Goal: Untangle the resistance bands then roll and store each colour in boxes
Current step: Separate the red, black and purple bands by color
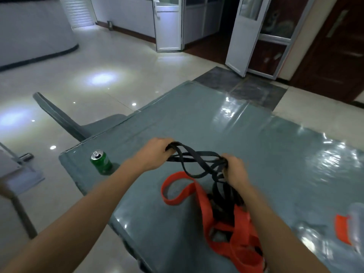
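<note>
Left hand: our left hand [155,152] is curled round one end of the black bands [197,160], fingers hooked through a loop, held up over the table [197,119].
Right hand: our right hand [235,169] grips the other end of the same black bunch, fingers closed on several strands, a bit nearer to us than the left.
Black bands: they hang loosely between our two hands, strands crossing in the middle. More black loops drop from the right hand into the heap below.
Orange bands: the orange bands [204,203] lie on the table in a messy heap under our right wrist. One wide loop sticks out to the left, flat on the top. Black strands run through the heap, so both colours are tangled there.
Box: at the right edge there's something clear, maybe a box [357,223]. It's too blurry for us to be sure.
Orange strip: an orange strip [341,229] sits right against it. We can't tell if it's inside or beside.
Can: a green can [101,162] stands upright near the table's left corner, well apart from the bands.
Chair: a grey chair [65,119] sits at the table's left side.
Table: grey with a shiny top.
Room: pale glossy floor [108,62], white doors [168,22] at the back.
</note>
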Demonstrator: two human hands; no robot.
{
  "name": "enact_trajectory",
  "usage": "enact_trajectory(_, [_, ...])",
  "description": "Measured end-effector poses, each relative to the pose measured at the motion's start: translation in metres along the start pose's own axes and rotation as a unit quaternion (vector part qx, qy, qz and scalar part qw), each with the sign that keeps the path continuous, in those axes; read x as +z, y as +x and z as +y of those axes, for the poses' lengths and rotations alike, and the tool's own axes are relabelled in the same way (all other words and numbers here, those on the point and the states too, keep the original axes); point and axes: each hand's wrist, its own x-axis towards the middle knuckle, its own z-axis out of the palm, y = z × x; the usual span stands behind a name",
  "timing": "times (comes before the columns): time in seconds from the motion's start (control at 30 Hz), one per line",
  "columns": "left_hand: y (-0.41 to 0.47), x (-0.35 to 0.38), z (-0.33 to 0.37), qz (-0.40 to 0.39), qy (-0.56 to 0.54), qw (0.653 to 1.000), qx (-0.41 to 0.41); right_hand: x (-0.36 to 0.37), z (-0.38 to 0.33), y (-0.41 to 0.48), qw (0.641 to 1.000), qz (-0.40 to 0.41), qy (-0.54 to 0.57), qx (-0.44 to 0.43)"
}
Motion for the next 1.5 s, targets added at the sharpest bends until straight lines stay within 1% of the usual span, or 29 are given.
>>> enact_trajectory(0.17, [0.023, 0.011, 0.016, 0.016, 0.002, 0.998, 0.06, -0.071, -0.014, 0.008, 0.996, 0.079, -0.02, -0.047])
enact_trajectory(0.27, [0.036, 0.011, 0.033, 0.039, -0.027, 0.995, 0.092, -0.117, -0.029, 0.01, 0.986, 0.148, -0.017, -0.073])
enact_trajectory(0.33, [0.045, 0.012, 0.045, 0.052, -0.057, 0.992, 0.095, -0.142, -0.038, 0.008, 0.982, 0.163, -0.015, -0.091])
enact_trajectory(0.4, [0.054, 0.014, 0.056, 0.058, -0.069, 0.991, 0.102, -0.158, -0.042, 0.002, 0.982, 0.169, 0.0, -0.081])
enact_trajectory(0.47, [0.06, 0.017, 0.064, 0.049, -0.061, 0.989, 0.125, -0.165, -0.042, -0.006, 0.982, 0.18, 0.01, -0.047])
enact_trajectory(0.57, [0.061, 0.028, 0.069, 0.032, -0.034, 0.986, 0.159, -0.164, -0.03, -0.021, 0.988, 0.153, -0.009, 0.015])
enact_trajectory(0.67, [0.059, 0.045, 0.076, 0.016, -0.024, 0.983, 0.184, -0.17, -0.017, -0.032, 0.988, 0.147, -0.014, 0.045])
enact_trajectory(0.73, [0.066, 0.049, 0.087, 0.009, -0.029, 0.979, 0.2, -0.184, -0.013, -0.031, 0.985, 0.16, -0.025, 0.05])
enact_trajectory(0.87, [0.092, 0.043, 0.119, 0.036, -0.049, 0.972, 0.228, -0.226, -0.017, -0.025, 0.97, 0.232, -0.065, 0.028])
enact_trajectory(0.97, [0.107, 0.039, 0.132, 0.055, -0.062, 0.973, 0.216, -0.242, -0.018, -0.03, 0.961, 0.266, -0.078, 0.011])
enact_trajectory(1.07, [0.109, 0.046, 0.134, 0.045, -0.08, 0.975, 0.201, -0.232, -0.008, -0.045, 0.964, 0.25, -0.089, 0.022])
enact_trajectory(1.17, [0.102, 0.066, 0.132, 0.014, -0.072, 0.976, 0.206, -0.208, 0.01, -0.064, 0.97, 0.216, -0.047, 0.102])
enact_trajectory(1.33, [0.082, 0.111, 0.124, -0.079, -0.059, 0.973, 0.209, -0.159, 0.044, -0.104, 0.969, 0.123, -0.022, 0.214])
enact_trajectory(1.5, [0.06, 0.158, 0.12, -0.171, -0.021, 0.964, 0.204, -0.113, 0.073, -0.157, 0.953, 0.055, -0.053, 0.294])
